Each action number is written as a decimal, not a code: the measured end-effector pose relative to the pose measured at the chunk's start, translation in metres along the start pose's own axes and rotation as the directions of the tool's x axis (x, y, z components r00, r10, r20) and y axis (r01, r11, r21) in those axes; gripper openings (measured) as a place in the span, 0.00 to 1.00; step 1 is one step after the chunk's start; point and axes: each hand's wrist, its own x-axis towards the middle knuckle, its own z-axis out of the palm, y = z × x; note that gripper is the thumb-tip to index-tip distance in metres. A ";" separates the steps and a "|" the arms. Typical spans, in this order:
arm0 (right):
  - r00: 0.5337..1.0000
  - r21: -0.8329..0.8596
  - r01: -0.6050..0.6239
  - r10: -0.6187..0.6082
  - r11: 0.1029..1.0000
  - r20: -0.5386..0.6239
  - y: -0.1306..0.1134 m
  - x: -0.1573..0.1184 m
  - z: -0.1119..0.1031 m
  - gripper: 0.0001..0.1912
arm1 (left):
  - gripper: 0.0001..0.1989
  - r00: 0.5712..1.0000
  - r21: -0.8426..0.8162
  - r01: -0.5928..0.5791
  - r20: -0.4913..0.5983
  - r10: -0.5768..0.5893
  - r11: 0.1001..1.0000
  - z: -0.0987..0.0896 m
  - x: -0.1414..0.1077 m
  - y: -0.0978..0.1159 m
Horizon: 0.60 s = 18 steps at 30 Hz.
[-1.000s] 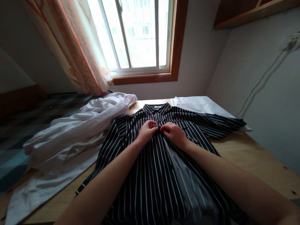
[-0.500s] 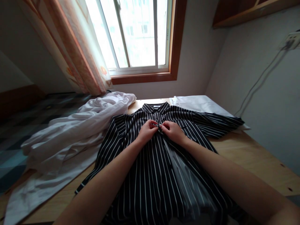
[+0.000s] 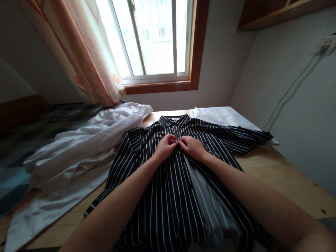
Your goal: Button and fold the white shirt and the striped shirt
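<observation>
A black shirt with white stripes (image 3: 168,196) lies front up on the wooden table, its collar toward the window and its sleeves out to the sides. My left hand (image 3: 166,147) pinches the front edge at chest height. Right beside it, my right hand (image 3: 193,147) pinches the same front opening, and the fingertips of both hands meet. Whatever small part sits between the fingers, such as a button, is hidden. Below the hands the front hangs apart, showing the greyish inner side of the cloth.
Crumpled white cloth (image 3: 76,154) lies along the left, beside a dark checked bed cover (image 3: 15,154). Folded white cloth (image 3: 220,115) rests at the back right, partly under a sleeve. Bare wood of the table (image 3: 275,175) shows at right. A cable (image 3: 291,85) runs down the wall.
My right hand's fingertips have shifted very slightly toward the left hand at the front opening. The shirt and my left hand stay almost the same.
</observation>
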 end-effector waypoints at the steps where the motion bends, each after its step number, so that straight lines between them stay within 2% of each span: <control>1: 1.000 0.005 0.008 -0.008 1.000 0.004 0.000 0.000 0.000 0.11 | 0.09 1.000 0.010 -0.001 -0.001 0.001 1.000 0.000 0.000 0.000; 13: 1.000 0.102 -0.024 0.024 0.995 0.005 0.005 0.003 0.000 0.12 | 0.08 1.000 0.137 -0.015 0.014 0.013 0.990 0.002 -0.002 0.005; 18: 0.999 0.119 -0.045 0.044 0.992 0.009 0.004 0.002 -0.002 0.12 | 0.08 1.000 0.137 -0.017 0.020 0.015 0.990 0.001 -0.001 0.004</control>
